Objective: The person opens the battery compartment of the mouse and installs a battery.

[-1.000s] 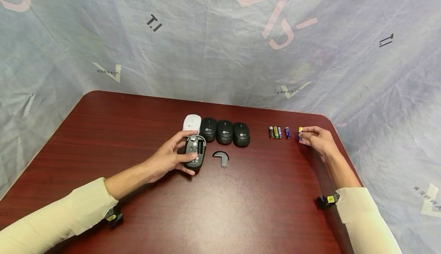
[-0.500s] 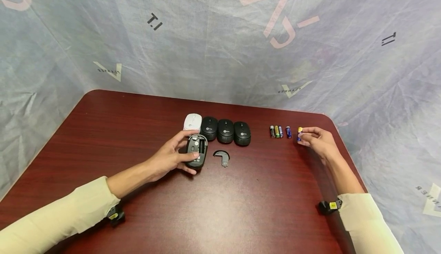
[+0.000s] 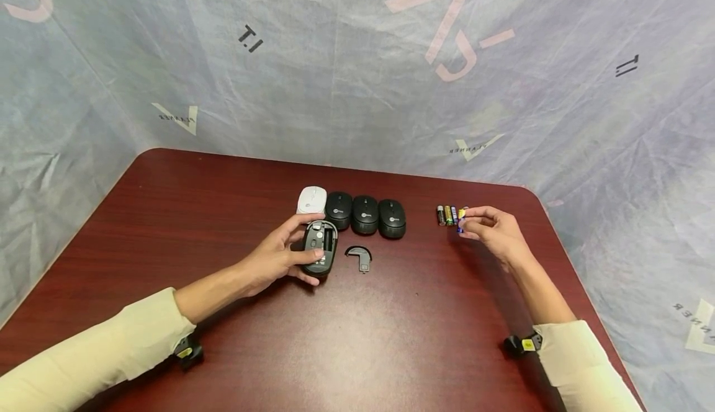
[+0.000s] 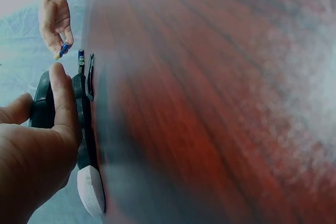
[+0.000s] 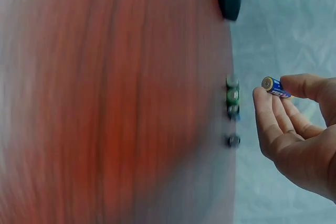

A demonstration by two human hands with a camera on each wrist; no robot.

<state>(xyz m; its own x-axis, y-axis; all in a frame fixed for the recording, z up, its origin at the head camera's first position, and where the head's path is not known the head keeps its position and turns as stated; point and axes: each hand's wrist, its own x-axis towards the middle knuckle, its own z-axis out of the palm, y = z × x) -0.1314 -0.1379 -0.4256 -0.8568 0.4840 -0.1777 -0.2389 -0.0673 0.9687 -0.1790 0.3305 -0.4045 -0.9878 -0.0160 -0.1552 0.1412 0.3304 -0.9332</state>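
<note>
My left hand point(image 3: 274, 255) grips a black computer mouse point(image 3: 314, 242) turned underside up, thumb across its base. The battery slot on that underside is uncovered; I see no battery in it. In the head view my right hand point(image 3: 499, 238) pinches a blue and yellow battery point(image 5: 276, 87) between thumb and fingers, raised above the table. Just left of that hand, three batteries point(image 3: 447, 215) lie side by side. A lone battery point(image 5: 233, 140) shows in the right wrist view, mostly hidden behind the right hand in the head view. A black curved battery cover point(image 3: 363, 257) lies right of the held mouse.
A white mouse point(image 3: 311, 198) and three black mice point(image 3: 365, 214) stand in a row behind the left hand. The dark red table point(image 3: 357, 337) ends at a grey fabric backdrop point(image 3: 335, 77) at the back and sides.
My right hand has moved left with the battery, from near the table's right edge to beside the row of batteries. The left hand keeps holding the mouse almost in place.
</note>
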